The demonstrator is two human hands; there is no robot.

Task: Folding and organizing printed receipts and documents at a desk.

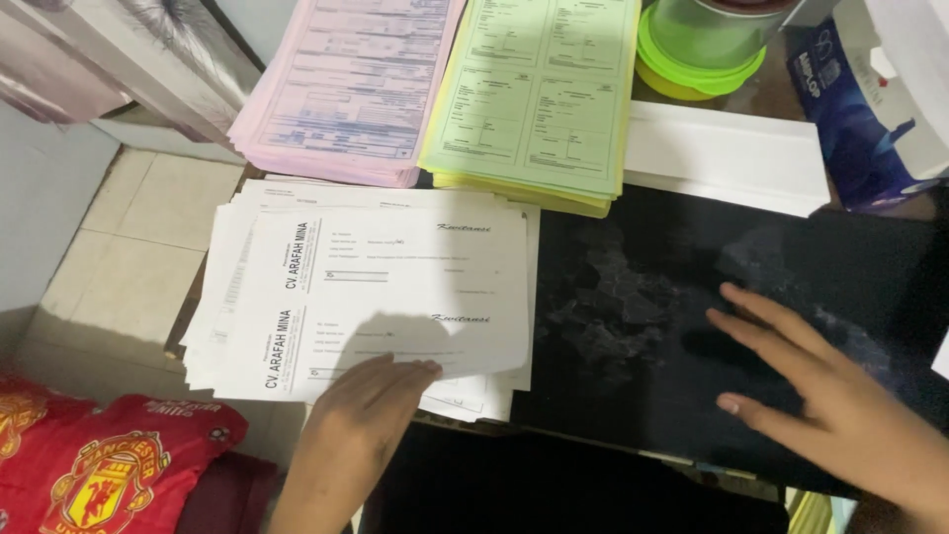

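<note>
A loose stack of white printed forms (376,287) lies on the left part of a black desk top (633,326). My left hand (371,396) rests on the near edge of that stack, fingertips on the top sheet. My right hand (820,396) lies flat on the bare black surface to the right, fingers spread and pointing left, holding nothing.
Behind the white stack lie a pile of pink forms (346,89) and a pile of green forms (539,99). A white ream (727,153), a green-lidded container (702,44) and a blue box (850,109) stand at the back right. A red cloth (99,465) lies on the tiled floor (129,267) at lower left.
</note>
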